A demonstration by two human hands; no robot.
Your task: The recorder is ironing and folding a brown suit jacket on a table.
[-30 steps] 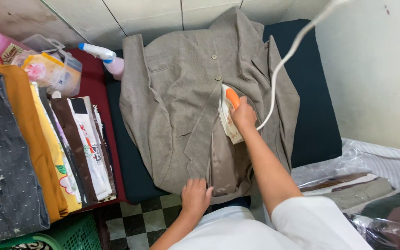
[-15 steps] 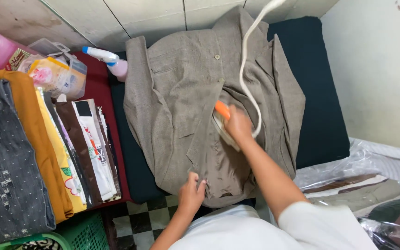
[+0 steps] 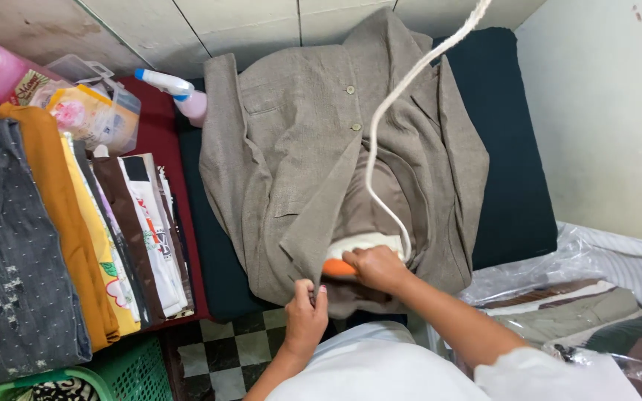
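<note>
The jacket [image 3: 313, 148] lies spread, front up, on the dark pad [image 3: 518, 171], collar toward the wall and hem toward the person, one front panel folded back so the inside shows. It looks a soft, loosely woven cloth, limp and light, apt to bunch or slide over the pad when pushed, so it is best held by an edge near the hem and kept taut. The left hand [image 3: 305, 319] does that: its fingers [image 3: 313, 295] are closed in a pinch on the lower edge of the folded-back panel, just beside the iron [image 3: 354, 252]. The iron sits flat on the inside of the jacket, low down near the hem; it seems hard, fairly heavy and hot underneath, so the orange handle on top is the safe place to take it. The right hand [image 3: 377, 269] is there, fingers curled shut round the handle, knuckles up, hiding most of it. The white cord [image 3: 384, 141] runs from the back of the iron up across the jacket and out of the top of the view. To the left, well apart from both hands, folded clothes [image 3: 76, 238] lie in a row, with a spray bottle [image 3: 176, 89] near the wall, and bagged garments [image 3: 574, 304] to the right
</note>
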